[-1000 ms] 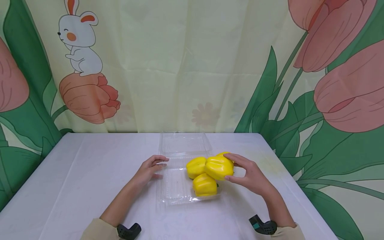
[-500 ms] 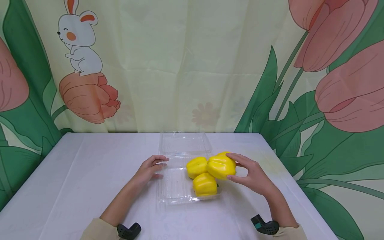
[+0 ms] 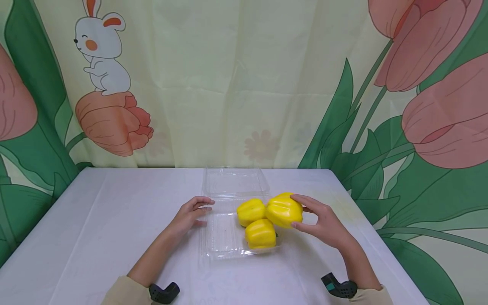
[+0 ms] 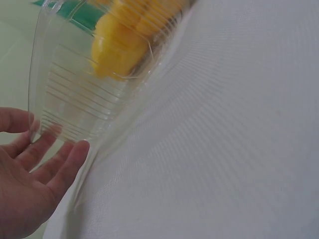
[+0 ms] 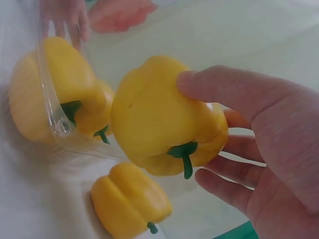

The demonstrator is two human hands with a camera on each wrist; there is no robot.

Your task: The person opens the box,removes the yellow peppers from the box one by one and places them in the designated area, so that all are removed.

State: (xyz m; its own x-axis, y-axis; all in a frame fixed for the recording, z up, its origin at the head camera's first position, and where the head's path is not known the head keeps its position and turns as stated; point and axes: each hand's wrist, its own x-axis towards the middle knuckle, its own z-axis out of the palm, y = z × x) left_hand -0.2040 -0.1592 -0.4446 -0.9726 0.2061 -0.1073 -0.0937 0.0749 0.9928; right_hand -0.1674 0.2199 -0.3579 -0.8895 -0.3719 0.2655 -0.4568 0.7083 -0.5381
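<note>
"Where do we see the held yellow pepper [image 3: 284,212]?"

"Right of centre in the head view, glossy and lobed; the right wrist view shows us its green stem [image 5: 187,162]. The right hand [image 3: 320,221] grips it, thumb and fingers curved."

"And the left hand [image 3: 192,210]?"

"Relaxed, fingers touching the clear box [image 3: 221,237]."

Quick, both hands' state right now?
Left hand: open, fingers at the edge of the clear container.
Right hand: holding a yellow bell pepper between thumb and fingers.
</note>
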